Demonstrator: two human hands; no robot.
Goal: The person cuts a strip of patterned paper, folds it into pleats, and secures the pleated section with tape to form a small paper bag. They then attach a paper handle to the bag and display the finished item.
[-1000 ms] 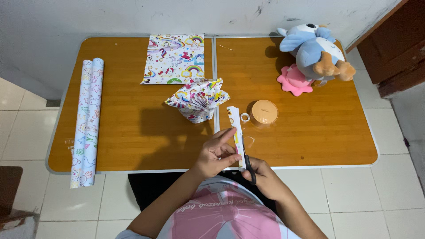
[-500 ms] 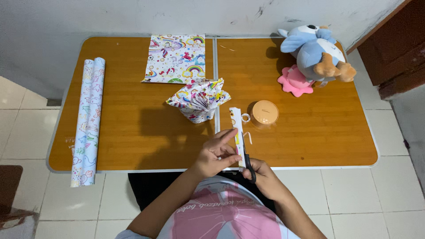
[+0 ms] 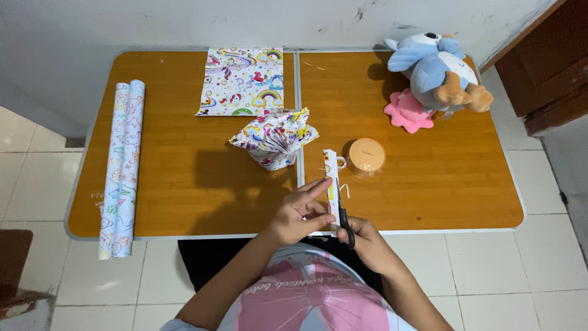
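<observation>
At the near edge of the tabletop (image 3: 184, 184), about the middle, the left hand (image 3: 300, 214) pinches a narrow strip of patterned paper (image 3: 331, 184) between thumb and fingers, its grip pressed onto the paper's left side so the strip stands out stiff and points away from the person. The right hand (image 3: 367, 242) is closed through the handles of black scissors (image 3: 343, 214), whose blades run along the strip's right side, laid lengthwise as if to slice it narrower; how far the blades stand apart is too small to tell. The strip is held just above the wood, over the seam where the two halves of the tabletop meet.

Just beyond the strip's far tip lie a small roll of clear tape (image 3: 340, 162) and, touching or nearly touching it, a round orange lid-like container (image 3: 366, 155), both within easy reach of the right hand. Left of these, near the centre, sits a bundle wrapped in the same rainbow-and-unicorn paper (image 3: 274, 140), its top gathered into pleats. Farther back, at the far edge, a flat cut sheet of that paper (image 3: 242, 81) lies spread. Along the left edge rest two rolls of wrapping paper (image 3: 121, 165), overhanging the near side. In the far right corner a blue plush toy (image 3: 438, 70) lies over a pink flower-shaped piece (image 3: 404, 113).
</observation>
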